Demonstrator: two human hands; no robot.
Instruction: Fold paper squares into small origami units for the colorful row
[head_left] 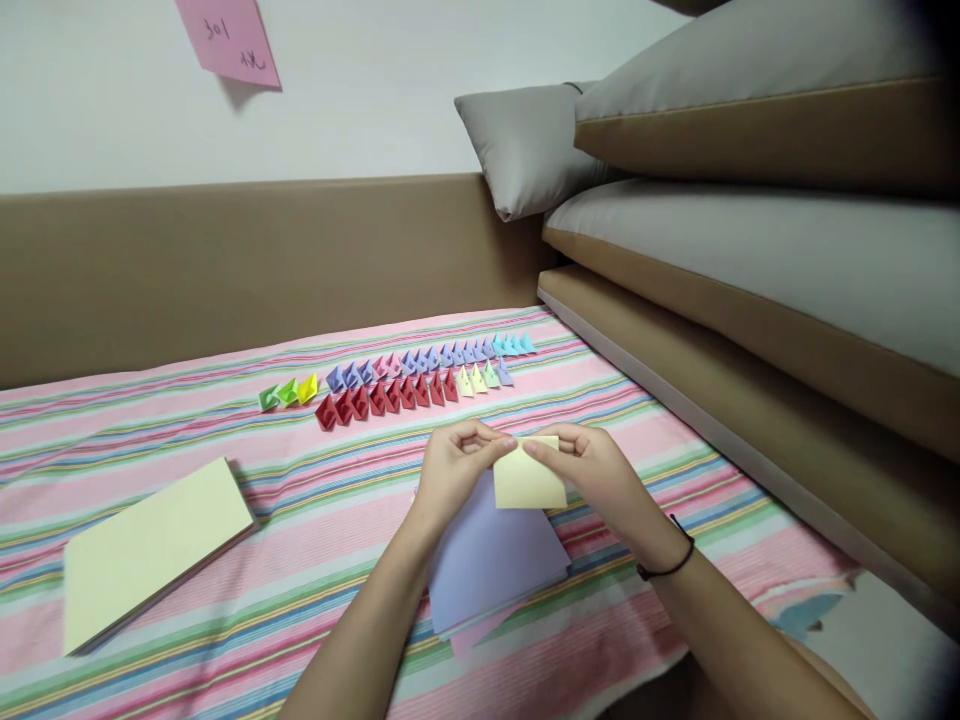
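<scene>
Between my two hands is a small pale yellow sheet of paper (529, 480), raised over a stack of lavender paper (495, 560). My left hand (461, 455) pinches the sheet's upper left corner between thumb and fingers. At the upper right edge, my right hand (592, 460) grips it the same way, its thumb lying across the front. Beyond my hands stand rows of small folded paper boats: dark red ones (394, 396) in front, purple ones (457, 355) and light blue ones (514, 345) behind.
To the left lies a thick stack of pale yellow paper (157, 550) on the striped cloth (322, 560). Large grey and brown cushions (750, 250) are piled along the right side. A pink note (229, 40) hangs on the wall.
</scene>
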